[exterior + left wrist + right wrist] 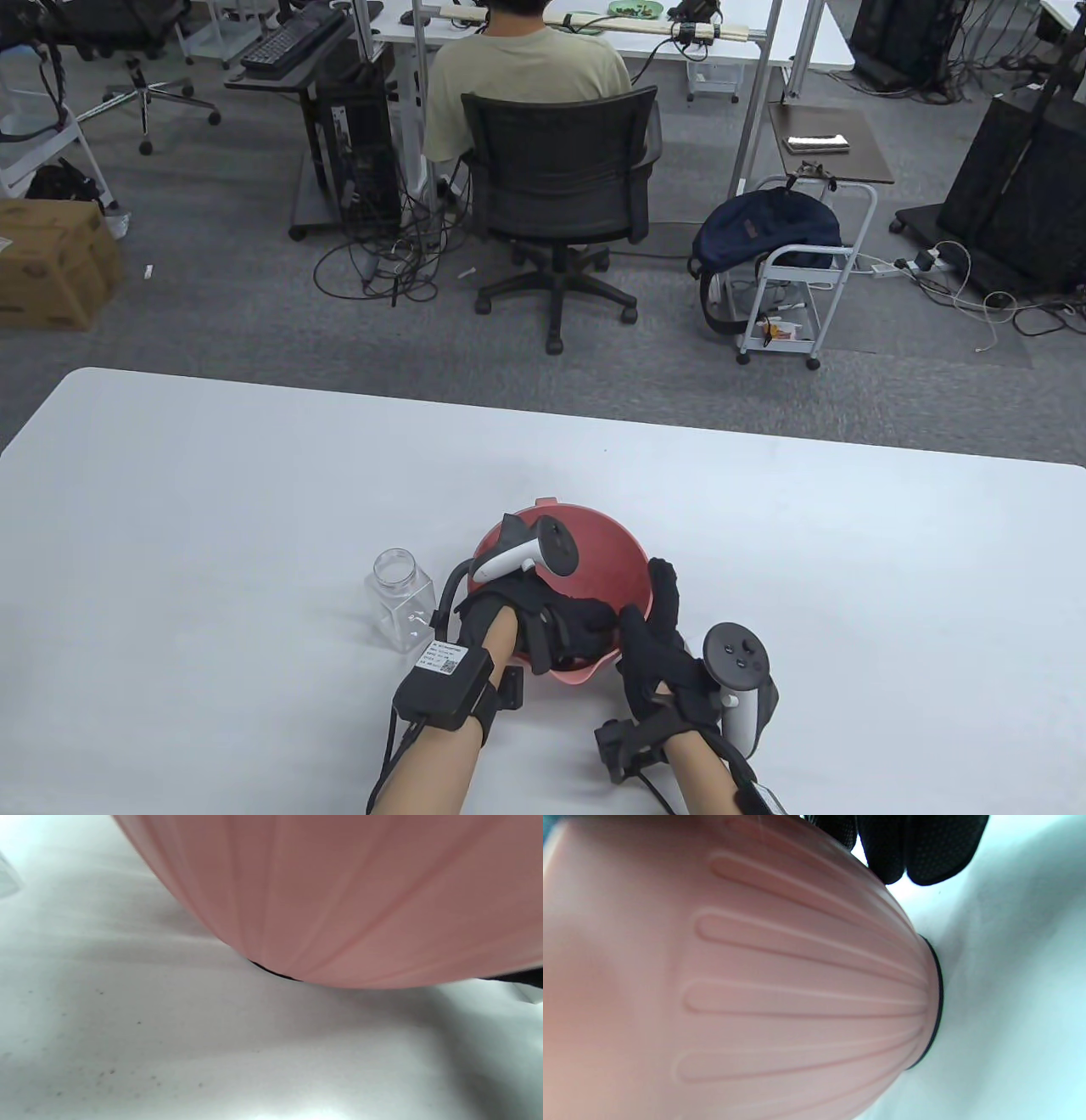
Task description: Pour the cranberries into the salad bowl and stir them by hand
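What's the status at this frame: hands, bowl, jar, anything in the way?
Left hand inside salad bowl, fingers hidden. Right hand open against bowl's right side. Jar upright, lid off, looks empty, left of bowl. Nothing obstructing.

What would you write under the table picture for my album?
Left hand reaches into the pink salad bowl; right hand touches its rim, empty jar alongside.

From my station the table view is bright and even, lit from overhead; the white desk (212, 509) shows only faint shadows, and straight lines bow at the frame edges; both wrist views are soft, the salad bowl (360, 899) too close to focus; a pale glare washes the left one's bottom edge.
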`<state>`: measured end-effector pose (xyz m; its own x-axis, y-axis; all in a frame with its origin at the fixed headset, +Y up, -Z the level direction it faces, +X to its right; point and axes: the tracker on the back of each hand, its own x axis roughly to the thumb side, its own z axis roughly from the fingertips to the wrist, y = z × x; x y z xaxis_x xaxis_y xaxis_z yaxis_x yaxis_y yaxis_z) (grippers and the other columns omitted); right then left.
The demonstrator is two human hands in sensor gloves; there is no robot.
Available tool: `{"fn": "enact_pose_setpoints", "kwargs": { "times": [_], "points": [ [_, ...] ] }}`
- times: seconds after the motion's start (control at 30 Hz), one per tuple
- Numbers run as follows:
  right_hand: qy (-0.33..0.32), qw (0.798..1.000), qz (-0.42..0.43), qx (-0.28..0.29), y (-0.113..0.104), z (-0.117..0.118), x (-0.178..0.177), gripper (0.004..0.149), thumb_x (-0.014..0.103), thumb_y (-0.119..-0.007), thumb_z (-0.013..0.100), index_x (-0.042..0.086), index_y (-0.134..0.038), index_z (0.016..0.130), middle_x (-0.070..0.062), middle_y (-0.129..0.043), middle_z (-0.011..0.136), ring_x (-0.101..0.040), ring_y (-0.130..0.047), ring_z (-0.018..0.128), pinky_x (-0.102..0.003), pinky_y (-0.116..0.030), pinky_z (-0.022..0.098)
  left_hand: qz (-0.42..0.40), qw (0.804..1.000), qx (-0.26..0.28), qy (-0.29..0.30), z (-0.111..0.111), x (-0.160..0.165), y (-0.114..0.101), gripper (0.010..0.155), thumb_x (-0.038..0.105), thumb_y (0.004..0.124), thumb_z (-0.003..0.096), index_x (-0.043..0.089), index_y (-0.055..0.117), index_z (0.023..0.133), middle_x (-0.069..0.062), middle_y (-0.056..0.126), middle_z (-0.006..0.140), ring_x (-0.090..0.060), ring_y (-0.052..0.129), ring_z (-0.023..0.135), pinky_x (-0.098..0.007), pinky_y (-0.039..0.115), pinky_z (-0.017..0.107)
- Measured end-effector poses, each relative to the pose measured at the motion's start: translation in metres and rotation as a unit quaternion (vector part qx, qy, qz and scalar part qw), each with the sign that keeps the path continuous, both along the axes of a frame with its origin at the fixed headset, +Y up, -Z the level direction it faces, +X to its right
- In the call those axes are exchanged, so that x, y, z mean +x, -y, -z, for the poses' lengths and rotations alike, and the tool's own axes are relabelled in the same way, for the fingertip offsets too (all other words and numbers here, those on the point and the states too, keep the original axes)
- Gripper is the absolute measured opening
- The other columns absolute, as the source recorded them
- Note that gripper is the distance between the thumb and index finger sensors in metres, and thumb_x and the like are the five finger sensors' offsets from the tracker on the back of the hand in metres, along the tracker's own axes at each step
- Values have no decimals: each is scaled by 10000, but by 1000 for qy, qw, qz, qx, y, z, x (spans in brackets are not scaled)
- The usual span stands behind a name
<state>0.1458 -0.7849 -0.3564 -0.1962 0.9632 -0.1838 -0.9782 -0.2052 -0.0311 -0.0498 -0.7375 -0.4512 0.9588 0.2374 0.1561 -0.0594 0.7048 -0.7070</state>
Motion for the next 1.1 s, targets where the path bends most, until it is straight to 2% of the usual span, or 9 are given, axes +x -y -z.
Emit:
{"fn": "enact_pose_setpoints", "kwargs": {
  "times": [0.23,0.4,0.63,0.73,0.93,1.1],
  "points": [
    [0,1000,1,0,0,0,-1,697,742,-593,485,572,-170,1012,-169,-463,1154,-462,-675,933,-542,-730,599,4,1000,3,-7,1,0,1,697,860,803,331,811,559,982,516,555,1178,47,496,1201,-370,730,844],
    [0,1000,2,0,0,0,-1,697,742,-595,485,573,-171,1012,-168,-465,1153,-462,-676,933,-540,-731,599,-3,1000,5,-14,1,0,1,717,850,795,358,790,509,1012,439,440,1211,8,402,1203,-398,692,854],
    [1,1000,3,-1,1,0,-1,696,738,-597,488,569,-174,1014,-171,-466,1153,-462,-676,933,-538,-733,597,-15,1000,-4,-17,2,-3,1,798,901,727,391,667,436,1096,401,430,1249,-39,407,1224,-422,652,860],
    [1,1000,4,-1,1,0,-1,696,738,-599,488,569,-175,1014,-172,-466,1152,-463,-676,932,-539,-732,597,-5,1000,-12,-21,2,-3,2,801,892,723,413,639,420,1111,392,428,1257,-91,404,1227,-407,636,860],
    [2,1000,4,-1,1,-1,-1,695,738,-599,488,569,-177,1014,-173,-467,1153,-463,-676,932,-538,-733,596,3,999,-20,-27,3,-4,2,817,883,703,451,579,391,1144,343,441,1283,-101,418,1217,-376,646,847],
    [1,1000,6,-2,1,-1,-1,696,737,-600,487,568,-178,1014,-172,-467,1153,-462,-677,932,-539,-733,596,2,999,-21,-33,4,-6,1,838,839,649,549,417,341,1204,127,455,1311,-192,481,1199,-370,662,824]
  ]
}}
